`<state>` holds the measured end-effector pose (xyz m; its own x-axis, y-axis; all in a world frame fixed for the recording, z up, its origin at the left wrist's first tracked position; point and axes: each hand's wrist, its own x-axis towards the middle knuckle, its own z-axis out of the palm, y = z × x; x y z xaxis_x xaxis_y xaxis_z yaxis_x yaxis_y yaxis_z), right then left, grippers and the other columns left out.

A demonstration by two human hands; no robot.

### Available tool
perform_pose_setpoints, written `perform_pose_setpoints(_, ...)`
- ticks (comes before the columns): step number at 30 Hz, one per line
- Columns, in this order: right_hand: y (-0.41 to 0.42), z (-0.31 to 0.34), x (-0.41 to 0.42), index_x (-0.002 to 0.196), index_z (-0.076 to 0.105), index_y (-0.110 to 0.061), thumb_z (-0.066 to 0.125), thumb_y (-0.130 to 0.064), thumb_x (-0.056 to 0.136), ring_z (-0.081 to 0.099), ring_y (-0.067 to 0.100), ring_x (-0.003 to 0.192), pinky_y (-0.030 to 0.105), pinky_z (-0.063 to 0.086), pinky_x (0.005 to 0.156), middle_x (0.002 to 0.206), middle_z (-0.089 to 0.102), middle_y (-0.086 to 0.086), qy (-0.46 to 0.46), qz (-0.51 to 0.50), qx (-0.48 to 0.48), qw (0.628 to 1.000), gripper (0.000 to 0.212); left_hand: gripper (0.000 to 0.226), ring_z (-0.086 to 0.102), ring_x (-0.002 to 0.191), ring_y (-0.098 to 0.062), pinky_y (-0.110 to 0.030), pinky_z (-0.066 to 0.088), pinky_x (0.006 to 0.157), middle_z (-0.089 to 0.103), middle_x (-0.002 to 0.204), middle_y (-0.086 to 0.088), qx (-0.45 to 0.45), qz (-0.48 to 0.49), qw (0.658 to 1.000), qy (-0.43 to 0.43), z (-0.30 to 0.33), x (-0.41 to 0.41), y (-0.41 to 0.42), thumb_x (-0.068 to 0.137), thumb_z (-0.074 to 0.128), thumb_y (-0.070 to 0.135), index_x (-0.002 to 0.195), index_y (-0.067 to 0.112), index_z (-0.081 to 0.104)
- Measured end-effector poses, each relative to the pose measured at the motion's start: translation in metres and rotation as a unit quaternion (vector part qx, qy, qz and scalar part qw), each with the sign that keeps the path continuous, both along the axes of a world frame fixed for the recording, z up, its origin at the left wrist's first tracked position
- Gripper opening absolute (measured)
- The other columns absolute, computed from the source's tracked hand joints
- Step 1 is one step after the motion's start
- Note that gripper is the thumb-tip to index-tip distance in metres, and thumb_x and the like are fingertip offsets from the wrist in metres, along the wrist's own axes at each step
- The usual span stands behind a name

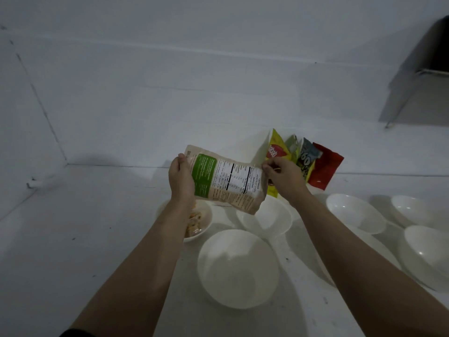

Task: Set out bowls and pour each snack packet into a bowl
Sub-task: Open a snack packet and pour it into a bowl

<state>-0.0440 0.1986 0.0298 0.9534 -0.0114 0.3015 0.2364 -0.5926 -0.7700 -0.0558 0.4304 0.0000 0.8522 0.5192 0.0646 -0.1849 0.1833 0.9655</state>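
Packet (226, 181) pinched at both ends: left hand (181, 177), right hand (283, 177); above bowls (238, 268).

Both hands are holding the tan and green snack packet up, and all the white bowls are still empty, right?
Not quite. The head view shows the left hand and right hand holding the tan and green snack packet up, but not all bowls are empty: the round white bowl behind the left forearm already holds snacks. The other white bowls look empty.
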Motion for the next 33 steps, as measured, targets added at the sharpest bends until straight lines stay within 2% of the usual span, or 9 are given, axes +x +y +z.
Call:
perform_pose_setpoints(4,-0.018,-0.01,0.007,0.093,0.069,-0.009,0.058,-0.017,0.098,0.068,0.025,0.087,0.039,0.058,0.079,0.092,0.07,0.005,0.018,0.008,-0.04,0.999,0.015,0.042,0.055,0.06,-0.017,-0.032,0.049,0.06,0.057,0.072,-0.004,0.066,0.035,0.997,-0.015,0.001,0.005,-0.017,0.104,0.033,0.04,0.09,0.008,0.056)
perform_pose_setpoints(8,-0.029,-0.016,0.012,0.093,0.066,-0.007,0.056,-0.016,0.099,0.068,0.023,0.083,0.017,0.05,0.062,0.09,0.07,0.006,0.015,0.027,-0.055,0.998,0.015,0.045,0.056,0.066,-0.022,-0.04,0.051,0.065,0.058,0.077,-0.007,0.088,0.052,0.995,0.0,-0.002,0.007,-0.027,0.101,0.033,0.048,0.085,0.011,0.055)
perform_pose_setpoints(12,-0.035,-0.019,0.012,0.089,0.065,-0.008,0.055,-0.015,0.099,0.065,0.018,0.076,0.024,0.055,0.068,0.083,0.067,0.004,-0.002,0.037,-0.033,0.999,0.016,0.045,0.053,0.067,-0.019,-0.034,0.046,0.065,0.055,0.076,-0.005,0.106,0.085,0.991,-0.008,0.004,0.005,-0.037,0.102,0.033,0.046,0.083,0.01,0.052)
perform_pose_setpoints(15,-0.039,-0.03,0.013,0.088,0.066,-0.009,0.055,-0.014,0.098,0.066,0.021,0.082,0.039,0.056,0.08,0.082,0.068,0.002,0.003,0.048,-0.006,0.999,0.015,0.046,0.053,0.071,-0.019,-0.035,0.046,0.068,0.055,0.078,-0.005,0.128,0.107,0.986,-0.02,0.007,0.004,-0.042,0.102,0.035,0.045,0.085,0.006,0.053)
perform_pose_setpoints(18,-0.043,-0.039,0.011,0.086,0.065,-0.011,0.056,-0.012,0.096,0.068,0.022,0.079,0.05,0.058,0.08,0.077,0.069,0.0,0.016,0.071,0.034,0.997,0.014,0.042,0.051,0.071,-0.019,-0.035,0.045,0.067,0.053,0.076,-0.005,0.134,0.116,0.984,-0.021,0.007,0.0,-0.044,0.102,0.037,0.043,0.082,0.009,0.052)
perform_pose_setpoints(23,-0.044,-0.039,0.006,0.086,0.062,-0.013,0.052,-0.013,0.098,0.066,0.023,0.082,0.05,0.056,0.081,0.077,0.066,-0.004,0.02,0.075,0.029,0.997,0.016,0.039,0.049,0.069,-0.018,-0.034,0.042,0.066,0.05,0.072,-0.002,0.145,0.11,0.983,-0.025,0.004,-0.004,-0.047,0.1,0.038,0.045,0.074,0.018,0.047)
perform_pose_setpoints(27,-0.043,-0.04,0.004,0.088,0.059,-0.011,0.049,-0.014,0.1,0.065,0.024,0.085,0.052,0.056,0.083,0.081,0.066,-0.001,0.047,0.072,0.036,0.996,0.016,0.039,0.045,0.067,-0.016,-0.03,0.038,0.063,0.046,0.068,0.002,0.197,0.09,0.976,-0.034,0.012,-0.004,-0.048,0.102,0.037,0.042,0.071,0.018,0.043)
perform_pose_setpoints(33,-0.043,-0.037,0.003,0.085,0.058,-0.012,0.05,-0.012,0.099,0.066,0.024,0.084,0.052,0.057,0.081,0.08,0.067,0.0,0.04,0.071,0.036,0.996,0.016,0.045,0.042,0.065,-0.013,-0.029,0.035,0.062,0.043,0.068,0.001,0.231,0.065,0.969,-0.053,0.02,0.001,-0.043,0.103,0.036,0.041,0.076,0.005,0.043)
